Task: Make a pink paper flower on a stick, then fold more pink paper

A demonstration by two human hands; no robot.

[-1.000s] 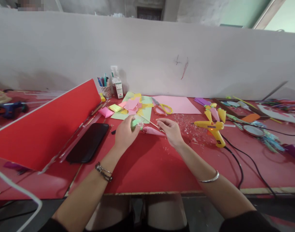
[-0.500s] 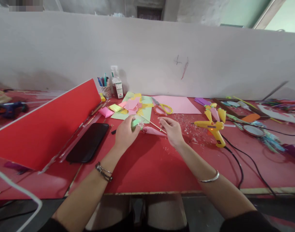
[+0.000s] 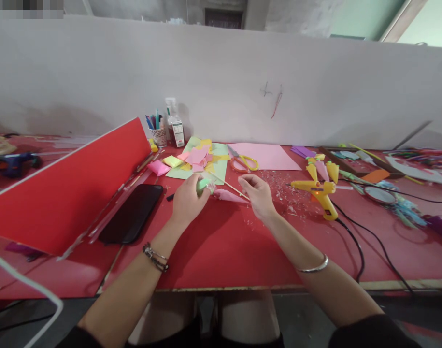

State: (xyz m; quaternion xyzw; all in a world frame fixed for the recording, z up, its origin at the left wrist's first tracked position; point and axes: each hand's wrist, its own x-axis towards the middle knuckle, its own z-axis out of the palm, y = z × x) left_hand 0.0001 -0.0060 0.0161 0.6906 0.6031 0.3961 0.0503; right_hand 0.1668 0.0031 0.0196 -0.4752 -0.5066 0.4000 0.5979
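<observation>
My left hand (image 3: 190,200) is closed around a small green packet (image 3: 202,184) with crinkled clear plastic at its right end. My right hand (image 3: 257,193) is a little apart to the right, thumb and fingertips pinched together; what they hold, if anything, is too small to make out. Between the hands, a pink paper cone (image 3: 230,195) lies on the red table, its tip pointing right. A thin wooden stick (image 3: 232,186) slants past it, its lower end close to my right hand.
Beyond the hands lie scissors (image 3: 244,163), paper scraps (image 3: 199,158), pink paper (image 3: 267,157) and pink and yellow packets (image 3: 159,168). A yellow glue gun (image 3: 318,193) with its cable is at right. At left are a phone (image 3: 132,212) and a leaning red board (image 3: 79,188).
Almost nothing differs. The fingers of my right hand have shifted very slightly, while my left hand keeps the green packet in the same place.
</observation>
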